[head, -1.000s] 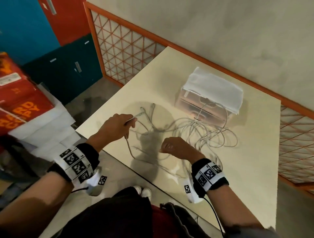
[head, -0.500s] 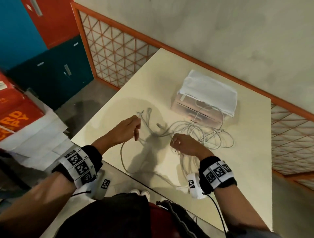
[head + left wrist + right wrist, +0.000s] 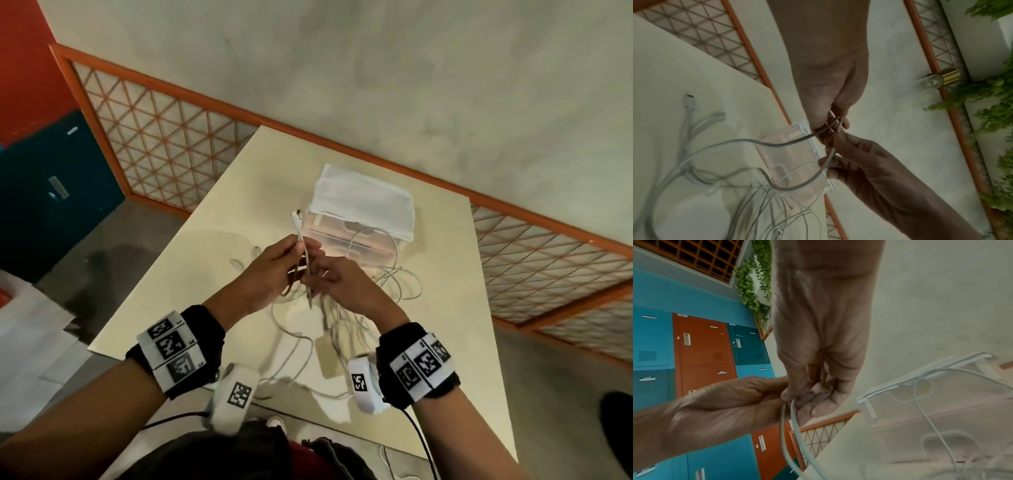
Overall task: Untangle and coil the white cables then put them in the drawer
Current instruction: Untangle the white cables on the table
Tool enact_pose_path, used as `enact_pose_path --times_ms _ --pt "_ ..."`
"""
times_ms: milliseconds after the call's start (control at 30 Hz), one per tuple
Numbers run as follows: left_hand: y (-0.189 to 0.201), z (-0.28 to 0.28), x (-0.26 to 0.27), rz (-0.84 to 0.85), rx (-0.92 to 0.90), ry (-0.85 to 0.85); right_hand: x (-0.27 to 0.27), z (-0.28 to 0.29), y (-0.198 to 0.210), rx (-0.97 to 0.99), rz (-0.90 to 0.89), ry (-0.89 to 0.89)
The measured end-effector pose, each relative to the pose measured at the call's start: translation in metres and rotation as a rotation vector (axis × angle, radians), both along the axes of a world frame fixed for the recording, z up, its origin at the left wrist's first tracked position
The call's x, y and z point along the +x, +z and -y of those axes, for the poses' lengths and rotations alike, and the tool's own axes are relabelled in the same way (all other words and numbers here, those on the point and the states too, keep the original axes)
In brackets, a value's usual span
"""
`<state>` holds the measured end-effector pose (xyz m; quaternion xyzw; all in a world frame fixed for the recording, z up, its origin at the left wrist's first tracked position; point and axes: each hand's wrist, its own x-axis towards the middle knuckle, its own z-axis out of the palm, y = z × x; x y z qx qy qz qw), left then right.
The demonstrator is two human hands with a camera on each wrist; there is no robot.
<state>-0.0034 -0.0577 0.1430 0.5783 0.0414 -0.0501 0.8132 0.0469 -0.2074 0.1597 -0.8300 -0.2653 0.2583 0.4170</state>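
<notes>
I am judging this as early going: nothing is coiled yet, and the white cables (image 3: 346, 308) are lying in a tangle on the table (image 3: 445, 274), just near of the clear drawer box (image 3: 359, 240), which is sitting closed at the far side under a folded white cloth (image 3: 363, 198). From the left, my left hand (image 3: 270, 274) is pinching one cable just below its plug (image 3: 296, 219), which is sticking up. My right hand (image 3: 346, 284), touching the left, is curling its fingers around the same strand.
</notes>
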Motion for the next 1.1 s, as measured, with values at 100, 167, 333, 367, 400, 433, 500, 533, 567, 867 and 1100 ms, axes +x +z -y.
enact_pose_path --times_ms 100,167,333,367,400,433,500,533,567,867,1100 --pt "0.007 0.004 -0.002 0.073 -0.005 -0.025 -0.005 -0.001 -0.001 0.048 -0.057 -0.041" --pt "0.01 0.004 -0.003 0.102 0.011 -0.037 -0.008 -0.005 -0.001 0.09 -0.081 -0.082" --pt "0.027 -0.008 -0.001 0.168 -0.038 -0.013 -0.009 -0.012 -0.009 0.09 0.044 0.032" --pt "0.032 -0.013 -0.001 0.157 -0.103 0.016 -0.01 -0.013 -0.014 0.09 0.096 0.079" --pt "0.038 -0.017 0.0 0.148 -0.143 0.05 -0.011 -0.013 -0.02 0.067 0.157 0.106" --pt "0.042 -0.022 0.0 0.146 -0.164 0.088 -0.011 -0.012 -0.027 0.006 0.223 0.11" --pt "0.048 -0.035 0.001 0.164 -0.192 0.164 -0.006 -0.002 -0.041 -0.16 0.339 0.081" --pt "0.049 -0.044 0.002 0.179 -0.189 0.199 -0.002 0.007 -0.047 -0.215 0.359 0.065" --pt "0.05 -0.054 0.003 0.19 -0.175 0.23 0.002 0.017 -0.052 -0.242 0.355 0.046" --pt "0.011 -0.051 -0.009 0.123 0.669 -0.048 0.009 0.013 0.021 -0.01 0.204 0.063" --pt "0.025 -0.049 0.004 0.222 0.575 0.134 0.004 0.01 0.038 0.127 0.073 0.034"
